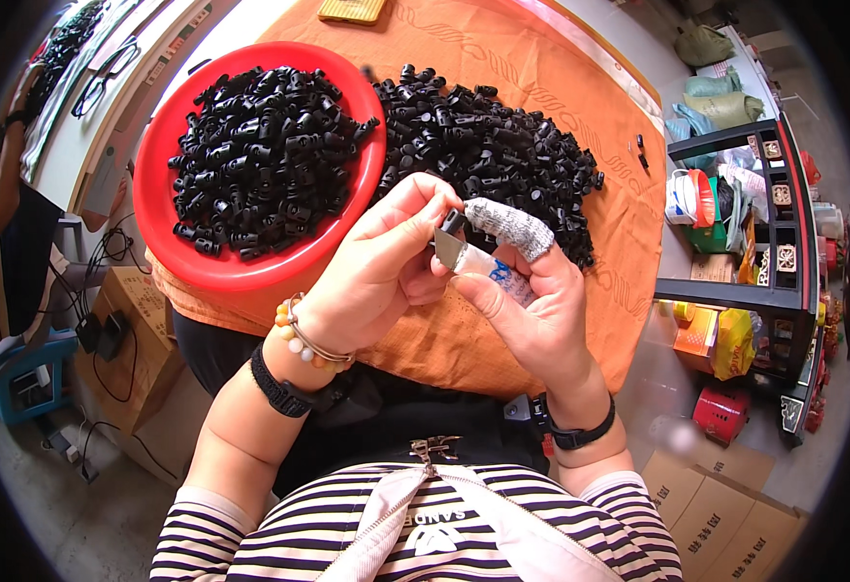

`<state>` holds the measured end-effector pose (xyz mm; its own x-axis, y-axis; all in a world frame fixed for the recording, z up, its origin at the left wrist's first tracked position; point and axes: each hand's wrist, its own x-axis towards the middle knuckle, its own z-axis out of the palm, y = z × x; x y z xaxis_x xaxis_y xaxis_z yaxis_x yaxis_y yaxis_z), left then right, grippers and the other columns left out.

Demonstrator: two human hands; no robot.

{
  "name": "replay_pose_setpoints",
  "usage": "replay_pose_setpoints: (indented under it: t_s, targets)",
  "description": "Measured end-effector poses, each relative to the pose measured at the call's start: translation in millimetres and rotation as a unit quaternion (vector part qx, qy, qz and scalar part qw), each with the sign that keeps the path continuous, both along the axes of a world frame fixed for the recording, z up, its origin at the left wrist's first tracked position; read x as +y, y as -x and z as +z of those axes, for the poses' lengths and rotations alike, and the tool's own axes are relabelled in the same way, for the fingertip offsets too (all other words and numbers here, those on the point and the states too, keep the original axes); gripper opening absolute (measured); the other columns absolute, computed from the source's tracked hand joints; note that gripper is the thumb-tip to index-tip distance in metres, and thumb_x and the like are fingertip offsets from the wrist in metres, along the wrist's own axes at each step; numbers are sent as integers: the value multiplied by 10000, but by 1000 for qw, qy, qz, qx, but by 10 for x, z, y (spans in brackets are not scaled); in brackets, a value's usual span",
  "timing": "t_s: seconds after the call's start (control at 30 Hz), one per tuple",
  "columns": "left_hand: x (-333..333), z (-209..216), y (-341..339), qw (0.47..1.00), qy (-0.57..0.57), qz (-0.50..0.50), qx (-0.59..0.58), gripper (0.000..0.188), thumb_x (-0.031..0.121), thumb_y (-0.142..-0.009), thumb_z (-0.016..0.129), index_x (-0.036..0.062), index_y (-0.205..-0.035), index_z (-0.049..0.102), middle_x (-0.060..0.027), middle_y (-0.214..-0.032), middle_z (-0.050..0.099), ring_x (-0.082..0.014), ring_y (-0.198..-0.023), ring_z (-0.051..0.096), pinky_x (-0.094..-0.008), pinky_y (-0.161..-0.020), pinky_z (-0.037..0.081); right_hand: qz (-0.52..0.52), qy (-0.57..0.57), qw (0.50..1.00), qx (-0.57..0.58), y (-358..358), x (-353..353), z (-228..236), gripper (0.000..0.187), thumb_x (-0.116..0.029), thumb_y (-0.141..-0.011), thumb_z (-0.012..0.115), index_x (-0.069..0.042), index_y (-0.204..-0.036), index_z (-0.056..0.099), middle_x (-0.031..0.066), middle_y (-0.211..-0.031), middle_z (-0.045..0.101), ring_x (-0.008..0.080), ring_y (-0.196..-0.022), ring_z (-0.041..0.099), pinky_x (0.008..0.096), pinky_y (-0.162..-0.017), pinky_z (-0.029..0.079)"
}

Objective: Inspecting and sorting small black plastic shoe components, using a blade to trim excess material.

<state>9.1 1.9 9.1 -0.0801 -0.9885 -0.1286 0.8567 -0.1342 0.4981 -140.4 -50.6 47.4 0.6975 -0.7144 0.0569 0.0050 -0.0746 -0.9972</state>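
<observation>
Striped sleeves and a white bag strap (464, 524) sit closest, and above them both hands meet over the orange-cloth worktop (580, 107). Left hand (386, 267) pinches one small black plastic clip (453, 222) at its fingertips, seemingly to steady it against the short metal blade (450, 250) gripped in the right hand (531, 306), whose forefinger wears a grey knitted guard (512, 226), likely against cuts. Within easy reach, a round red plastic basin (175, 254) holds more black clips, and a loose heap (502, 145) lies beside it. Lower right, brown cardboard cartons (725, 514) carry dark printed labels.
</observation>
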Motion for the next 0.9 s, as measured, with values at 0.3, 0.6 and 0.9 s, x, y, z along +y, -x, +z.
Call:
replay_pose_setpoints:
  t_s: [0.3,0.6,0.9]
  targets:
    - [18,13,-8,1000,5,-23,-3,124,260,-957,423,149,-987,467,28,-668,461,-23,-493,284,-167,-435,216,-13,5,1000,16,50,-26,-31,382,6,-829,606,31,-1189,481,64,-959,619,67,-843,565,193,-745,458]
    - [-19,-32,-63,998,3,-11,59,133,248,-952,415,144,-1017,467,5,-695,460,-56,-514,337,-182,-453,263,-74,-48,996,-18,79,-106,-57,365,-111,-875,586,26,-1194,475,50,-1074,562,68,-938,506,200,-814,414]
    - [1,35,-237,995,32,59,73,204,220,-969,357,109,-1108,457,-1,-732,421,-65,-524,369,-176,-443,312,-54,-63,997,-11,122,-113,-185,420,-36,-822,633,33,-1199,460,74,-1142,538,100,-1029,499,237,-902,401]
